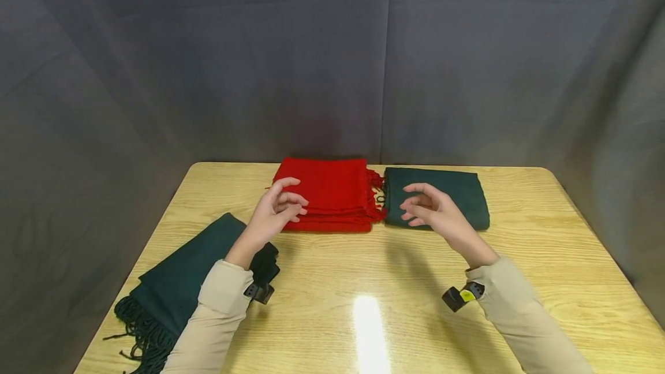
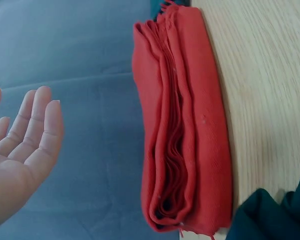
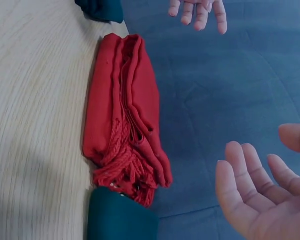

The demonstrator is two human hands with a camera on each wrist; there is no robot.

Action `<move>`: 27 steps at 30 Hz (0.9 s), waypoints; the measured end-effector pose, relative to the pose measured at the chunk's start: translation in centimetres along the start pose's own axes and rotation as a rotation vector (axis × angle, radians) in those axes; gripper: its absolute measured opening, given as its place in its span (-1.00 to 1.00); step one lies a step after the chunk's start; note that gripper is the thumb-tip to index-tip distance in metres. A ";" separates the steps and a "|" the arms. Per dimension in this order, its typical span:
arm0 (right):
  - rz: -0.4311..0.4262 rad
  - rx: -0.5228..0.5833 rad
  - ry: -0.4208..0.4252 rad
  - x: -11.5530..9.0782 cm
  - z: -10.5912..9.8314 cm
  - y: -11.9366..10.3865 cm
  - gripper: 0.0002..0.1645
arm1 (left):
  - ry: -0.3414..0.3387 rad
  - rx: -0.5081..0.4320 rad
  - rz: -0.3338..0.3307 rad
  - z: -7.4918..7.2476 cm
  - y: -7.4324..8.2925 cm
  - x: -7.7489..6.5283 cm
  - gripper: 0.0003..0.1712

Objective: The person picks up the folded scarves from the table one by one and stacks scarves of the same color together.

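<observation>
A folded red scarf (image 1: 332, 183) with a twisted fringe on its right end lies at the back middle of the table. My left hand (image 1: 275, 206) hovers by its left side, holding nothing, fingers loosely bent. Beside the fringe is a folded dark green scarf (image 1: 464, 195). In front of that green one hangs my right hand (image 1: 428, 209), likewise holding nothing. The left wrist view shows the layered folds of the red scarf (image 2: 205, 120), apart from the left hand (image 2: 27, 145). Both hands appear in the right wrist view, the right one (image 3: 262, 195) with relaxed fingers.
Another dark green scarf (image 1: 192, 267), loosely folded with its fringe toward the front, lies at the table's left, partly hidden by the left arm. Grey cloth (image 1: 291, 74) stands behind the wooden table (image 1: 332, 281) and on both sides.
</observation>
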State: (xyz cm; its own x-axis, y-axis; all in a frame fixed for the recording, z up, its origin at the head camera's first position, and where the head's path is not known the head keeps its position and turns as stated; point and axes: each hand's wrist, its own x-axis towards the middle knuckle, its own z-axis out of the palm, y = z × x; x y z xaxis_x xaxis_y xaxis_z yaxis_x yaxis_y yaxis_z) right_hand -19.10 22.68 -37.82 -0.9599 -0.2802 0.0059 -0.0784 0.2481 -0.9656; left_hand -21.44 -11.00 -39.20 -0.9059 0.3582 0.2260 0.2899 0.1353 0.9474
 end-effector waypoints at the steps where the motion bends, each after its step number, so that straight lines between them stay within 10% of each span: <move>1: -0.002 0.001 -0.003 -0.2 -0.1 0.0 -0.52 | -0.004 -0.002 0.004 0.1 0.1 -0.1 -0.49; 27: -0.042 -0.056 -0.019 -1.9 -4.7 0.8 -0.54 | -0.106 -0.052 0.009 4.4 0.5 1.7 -0.38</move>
State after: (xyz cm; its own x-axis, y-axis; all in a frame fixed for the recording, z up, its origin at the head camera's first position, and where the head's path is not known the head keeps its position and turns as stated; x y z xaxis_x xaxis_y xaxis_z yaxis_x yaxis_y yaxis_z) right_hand -18.61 27.72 -37.39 -0.9503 -0.3088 0.0403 -0.1336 0.2871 -0.9485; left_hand -21.47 -6.22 -39.35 -0.8648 0.4555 0.2114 0.2784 0.0844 0.9568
